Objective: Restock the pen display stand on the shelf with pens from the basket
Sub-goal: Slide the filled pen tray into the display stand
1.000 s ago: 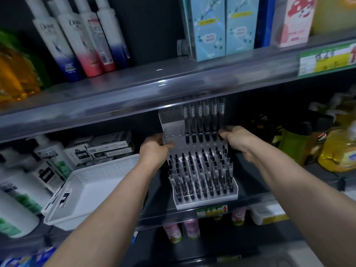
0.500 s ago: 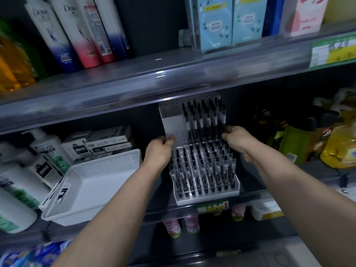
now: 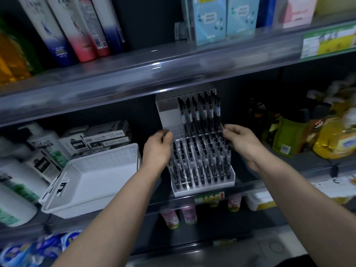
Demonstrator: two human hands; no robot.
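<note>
**Left grip [image 3: 158, 149] and right grip [image 3: 242, 143] pinch the pen stand [image 3: 204, 187] by its sides**

Left grip: fingers curled onto the stand's left edge, at the step between its two tiers. Right grip: fingertips [image 3: 226, 130] pinch the right edge at about the same height.

Stand sits at the front of the middle shelf [image 3: 269, 182], base at the shelf lip. Lower tier is packed with black pens [image 3: 200, 162]. Upper tier has pens on its right part only; its left part shows bare holes.

Around:
- White basket [image 3: 92, 180] just left of the stand, tipped forward over the lip.
- Dark boxes [image 3: 104, 137] and white bottles [image 3: 44, 149] behind the basket.
- Green bottle [image 3: 289, 139] and yellow bag [image 3: 335, 143] to the right, near.
- Upper shelf [image 3: 134, 78] rail crosses close above the stand's top. It carries shampoo bottles [image 3: 63, 29] and pale blue boxes [image 3: 225, 18].

Both forearms reach up and inward from below, backs of the hands toward the camera.
</note>
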